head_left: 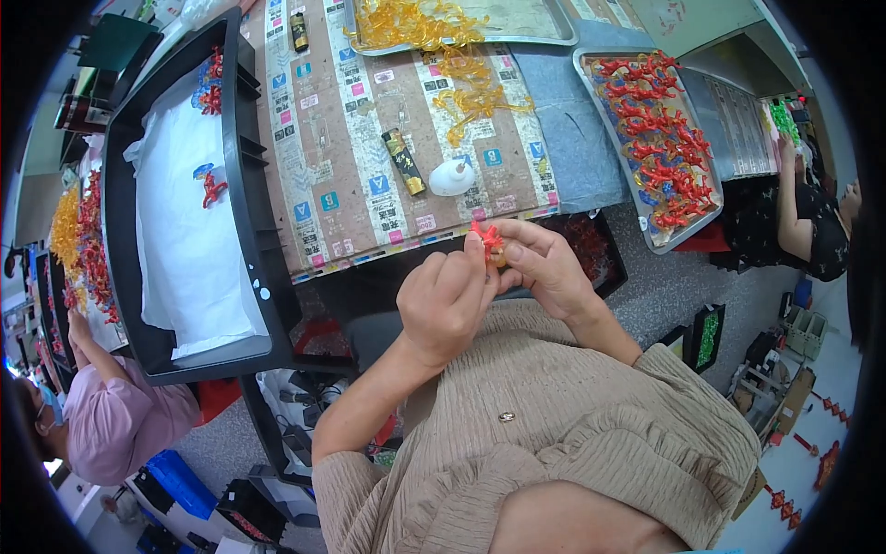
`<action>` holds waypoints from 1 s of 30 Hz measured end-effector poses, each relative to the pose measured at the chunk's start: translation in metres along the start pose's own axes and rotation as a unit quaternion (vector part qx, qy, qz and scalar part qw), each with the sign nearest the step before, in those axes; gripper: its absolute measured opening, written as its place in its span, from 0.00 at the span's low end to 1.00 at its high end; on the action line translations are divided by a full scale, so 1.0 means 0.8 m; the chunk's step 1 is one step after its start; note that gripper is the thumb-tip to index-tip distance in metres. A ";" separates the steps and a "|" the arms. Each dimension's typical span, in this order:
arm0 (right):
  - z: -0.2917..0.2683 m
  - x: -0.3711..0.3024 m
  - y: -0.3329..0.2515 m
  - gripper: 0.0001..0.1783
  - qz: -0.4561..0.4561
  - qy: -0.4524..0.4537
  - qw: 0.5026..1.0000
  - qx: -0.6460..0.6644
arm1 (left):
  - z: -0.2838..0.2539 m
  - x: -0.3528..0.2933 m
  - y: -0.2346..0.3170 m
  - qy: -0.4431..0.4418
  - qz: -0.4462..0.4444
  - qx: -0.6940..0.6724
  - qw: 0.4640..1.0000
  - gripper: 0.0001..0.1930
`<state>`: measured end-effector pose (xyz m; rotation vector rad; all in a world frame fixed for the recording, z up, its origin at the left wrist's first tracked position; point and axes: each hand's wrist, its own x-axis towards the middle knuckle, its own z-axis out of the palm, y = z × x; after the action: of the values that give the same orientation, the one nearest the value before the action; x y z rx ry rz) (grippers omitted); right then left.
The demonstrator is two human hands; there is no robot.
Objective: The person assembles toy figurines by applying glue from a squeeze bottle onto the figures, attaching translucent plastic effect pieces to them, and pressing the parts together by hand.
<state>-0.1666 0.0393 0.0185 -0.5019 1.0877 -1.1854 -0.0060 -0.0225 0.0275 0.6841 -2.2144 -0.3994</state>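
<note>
In front of my chest, just off the table's near edge, both hands meet on a small red plastic figure [486, 237]. My left hand [443, 300] is closed, its thumb and fingertips pressed against the figure. My right hand [549, 263] pinches it from the other side, and a bit of yellow shows by those fingers. How the red and yellow parts join is hidden. Beyond my hands on the table lie a small white bottle [452, 177] with a rounded body and a black-and-gold lighter-shaped item [404, 162].
At left, a black tray [166, 369] lined with white paper holds a few red-and-blue figures [212, 187]. On the right, a metal tray [661, 242] carries rows of red, blue and yellow figures. Yellow pieces [471, 97] spill from another tray [544, 23]. Co-workers sit at both sides.
</note>
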 end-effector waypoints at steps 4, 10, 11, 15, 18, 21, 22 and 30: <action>-0.005 -0.007 0.006 0.37 0.041 -0.048 0.993 0.105 | -0.006 0.007 0.013 0.031 0.014 -0.012 0.999 0.24; 0.002 -0.019 0.004 0.37 -0.020 -0.078 0.989 0.124 | -0.006 0.005 0.017 0.015 0.033 -0.007 0.999 0.21; 0.001 -0.020 0.002 0.37 -0.021 -0.078 0.989 0.124 | -0.006 0.005 0.018 0.015 0.039 -0.004 0.999 0.18; 0.002 -0.024 -0.006 0.33 0.023 -0.081 0.990 0.110 | -0.006 0.001 0.021 0.008 0.036 -0.003 0.999 0.18; 0.005 -0.027 -0.008 0.31 0.023 -0.077 0.990 0.120 | -0.006 -0.001 0.022 0.021 0.035 -0.010 0.999 0.18; 0.007 -0.028 -0.008 0.30 0.022 -0.077 0.990 0.120 | -0.007 -0.004 0.020 0.026 0.046 -0.009 0.999 0.19; 0.008 -0.028 -0.007 0.31 0.021 -0.078 0.989 0.121 | -0.009 -0.006 0.019 0.019 0.048 -0.011 0.999 0.22; 0.008 -0.028 -0.006 0.32 0.015 -0.084 0.988 0.125 | -0.010 -0.001 0.021 0.016 0.056 -0.001 0.998 0.19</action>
<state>-0.1627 0.0567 0.0340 -0.3819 0.7860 -1.2111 -0.0052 -0.0092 0.0400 0.5585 -2.2101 -0.3306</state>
